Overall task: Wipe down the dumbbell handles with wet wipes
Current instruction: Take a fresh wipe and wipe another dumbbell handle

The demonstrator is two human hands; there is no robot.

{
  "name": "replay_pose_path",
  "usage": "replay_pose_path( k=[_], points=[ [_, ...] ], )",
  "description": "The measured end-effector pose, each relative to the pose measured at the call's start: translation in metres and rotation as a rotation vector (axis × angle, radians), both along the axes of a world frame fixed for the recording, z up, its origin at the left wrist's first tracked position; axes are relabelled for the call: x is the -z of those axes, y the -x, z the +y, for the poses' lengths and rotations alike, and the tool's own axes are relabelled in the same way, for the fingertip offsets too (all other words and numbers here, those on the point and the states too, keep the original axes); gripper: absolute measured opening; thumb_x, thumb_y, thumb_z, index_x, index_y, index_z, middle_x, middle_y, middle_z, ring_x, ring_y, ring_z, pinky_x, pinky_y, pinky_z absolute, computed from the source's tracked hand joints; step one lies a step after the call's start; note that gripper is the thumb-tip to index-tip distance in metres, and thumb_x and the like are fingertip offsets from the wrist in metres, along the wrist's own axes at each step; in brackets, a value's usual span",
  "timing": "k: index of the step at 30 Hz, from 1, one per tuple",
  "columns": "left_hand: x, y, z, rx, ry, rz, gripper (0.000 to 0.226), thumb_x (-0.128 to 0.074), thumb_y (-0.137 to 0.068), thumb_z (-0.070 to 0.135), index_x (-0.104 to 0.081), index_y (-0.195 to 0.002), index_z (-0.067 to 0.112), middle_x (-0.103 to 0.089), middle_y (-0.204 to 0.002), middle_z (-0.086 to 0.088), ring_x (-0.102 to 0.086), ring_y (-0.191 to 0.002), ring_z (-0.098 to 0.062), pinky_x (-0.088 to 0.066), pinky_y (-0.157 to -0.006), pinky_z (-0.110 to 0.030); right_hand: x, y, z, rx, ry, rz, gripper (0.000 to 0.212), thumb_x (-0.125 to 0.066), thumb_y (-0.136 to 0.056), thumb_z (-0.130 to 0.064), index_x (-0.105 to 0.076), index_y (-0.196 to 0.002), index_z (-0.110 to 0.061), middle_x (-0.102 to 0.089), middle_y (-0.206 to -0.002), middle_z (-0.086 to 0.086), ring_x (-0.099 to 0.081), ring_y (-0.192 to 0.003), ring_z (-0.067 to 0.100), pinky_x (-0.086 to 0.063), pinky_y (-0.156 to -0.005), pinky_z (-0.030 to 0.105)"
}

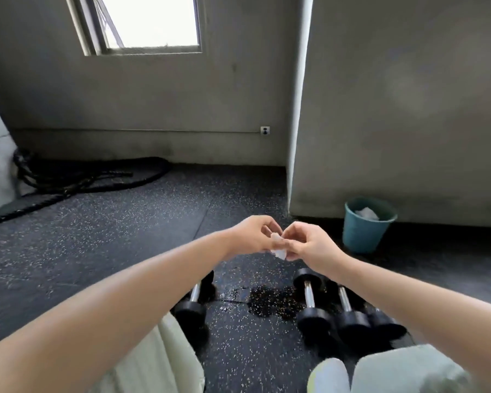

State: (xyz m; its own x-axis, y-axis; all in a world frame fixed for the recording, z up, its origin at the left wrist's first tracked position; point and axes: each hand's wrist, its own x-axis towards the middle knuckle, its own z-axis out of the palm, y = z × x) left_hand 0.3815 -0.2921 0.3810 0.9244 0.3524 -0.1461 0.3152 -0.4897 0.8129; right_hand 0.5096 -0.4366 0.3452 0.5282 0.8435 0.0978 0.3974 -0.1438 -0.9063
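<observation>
A small crumpled white wet wipe (278, 247) is pinched between my left hand (253, 234) and my right hand (309, 245), held up in the air above the floor. Below them, black dumbbells with chrome handles lie on the speckled rubber floor: one (194, 295) on the left, partly hidden by my left forearm, and three on the right, the nearest to the middle (309, 297), then one (346, 304), then one (383, 321) mostly hidden under my right forearm. Neither hand touches a dumbbell.
A wet patch (272, 302) darkens the floor between the dumbbells. A teal bin (363, 231) holding white crumpled wipes stands by the wall at the right. A black battle rope (82, 177) lies at the back left. My knees in light trousers are at the bottom edge.
</observation>
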Motion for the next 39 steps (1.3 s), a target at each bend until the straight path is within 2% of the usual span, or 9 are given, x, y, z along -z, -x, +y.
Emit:
replay_pose_path(
  k=[5, 7, 12, 20, 24, 26, 30, 35, 39],
  points=[
    [0.038, -0.051, -0.034, -0.131, 0.265, -0.154, 0.038, -0.086, -0.083, 0.011, -0.063, -0.113, 0.012, -0.075, -0.099, -0.013, -0.072, -0.085, -0.021, -0.059, -0.087, -0.038, 0.010, -0.046, -0.022, 0.120, -0.031, 0.045, 0.013, -0.075, -0.092, -0.014, -0.065, -0.087, -0.006, -0.071, -0.086, 0.017, -0.071, -0.075, 0.021, -0.063, -0.075, 0.048],
    [0.047, -0.075, -0.039, -0.196, 0.352, -0.196, 0.035, -0.083, -0.086, 0.006, -0.062, -0.114, 0.010, -0.075, -0.101, -0.015, -0.073, -0.083, -0.021, -0.058, -0.076, -0.029, 0.016, -0.065, -0.017, 0.186, -0.034, 0.041, 0.015, -0.076, -0.091, -0.020, -0.066, -0.085, -0.011, -0.072, -0.086, 0.013, -0.071, -0.075, 0.023, -0.063, -0.074, 0.049],
    [0.070, -0.139, -0.033, -0.247, 0.447, -0.167, 0.029, -0.073, -0.091, -0.002, -0.064, -0.117, 0.007, -0.075, -0.094, -0.014, -0.061, -0.088, -0.028, -0.047, -0.074, -0.035, 0.021, -0.123, 0.001, 0.269, 0.151, -0.095, 0.020, -0.074, -0.088, -0.033, -0.061, -0.078, -0.022, -0.069, -0.083, -0.001, -0.064, -0.078, 0.017, -0.055, -0.074, 0.038],
    [0.089, -0.218, -0.003, -0.214, 0.407, -0.118, 0.016, -0.070, -0.097, 0.004, -0.067, -0.112, 0.008, -0.073, -0.079, -0.003, -0.066, -0.067, -0.011, -0.048, -0.057, -0.018, 0.057, -0.184, 0.029, 0.460, 0.117, 0.166, 0.007, -0.066, -0.090, -0.023, -0.064, -0.088, -0.016, -0.069, -0.089, 0.002, -0.065, -0.084, 0.019, -0.053, -0.072, 0.032],
    [0.084, -0.210, 0.010, -0.211, 0.401, -0.090, 0.009, -0.070, -0.098, 0.007, -0.069, -0.107, 0.008, -0.075, -0.084, -0.008, -0.067, -0.071, -0.014, -0.055, -0.074, -0.028, 0.054, -0.193, 0.033, 0.334, 0.104, 0.289, 0.011, -0.073, -0.088, -0.015, -0.067, -0.078, -0.018, -0.071, -0.087, 0.007, -0.069, -0.084, 0.022, -0.060, -0.085, 0.051],
    [0.087, -0.198, 0.015, -0.180, 0.348, -0.049, 0.007, -0.070, -0.098, 0.010, -0.069, -0.105, 0.008, -0.075, -0.086, -0.008, -0.068, -0.072, -0.014, -0.057, -0.077, -0.030, 0.057, -0.185, 0.031, 0.285, 0.093, 0.367, 0.008, -0.068, -0.095, -0.009, -0.067, -0.087, -0.010, -0.068, -0.091, 0.011, -0.066, -0.084, 0.019, -0.061, -0.086, 0.044],
    [0.094, -0.177, 0.018, -0.221, 0.200, -0.040, 0.010, -0.068, -0.100, 0.013, -0.066, -0.103, 0.005, -0.075, -0.084, -0.008, -0.069, -0.062, -0.007, -0.056, -0.060, -0.019, 0.074, -0.162, 0.041, 0.219, 0.089, 0.511, 0.006, -0.064, -0.098, -0.009, -0.064, -0.092, -0.008, -0.067, -0.096, 0.013, -0.067, -0.085, 0.018, -0.062, -0.072, 0.031],
    [0.126, -0.169, 0.011, -0.304, 0.138, -0.081, 0.010, -0.069, -0.099, 0.022, -0.065, -0.097, 0.013, -0.077, -0.080, -0.006, -0.072, -0.067, -0.016, -0.061, -0.068, -0.037, 0.089, -0.150, 0.037, 0.202, 0.043, 0.485, 0.021, -0.076, -0.090, -0.013, -0.068, -0.108, -0.004, -0.072, -0.095, 0.011, -0.070, -0.080, 0.017, -0.063, -0.075, 0.032],
    [0.159, -0.164, -0.013, -0.116, 0.154, 0.046, 0.021, -0.076, -0.094, 0.020, -0.065, -0.111, 0.015, -0.077, -0.099, -0.014, -0.071, -0.071, -0.010, -0.056, -0.066, -0.028, 0.121, -0.156, -0.008, 0.156, 0.171, 0.343, 0.020, -0.079, -0.087, -0.009, -0.072, -0.105, -0.004, -0.074, -0.088, 0.010, -0.071, -0.071, 0.010, -0.062, -0.068, 0.029]
  ],
)
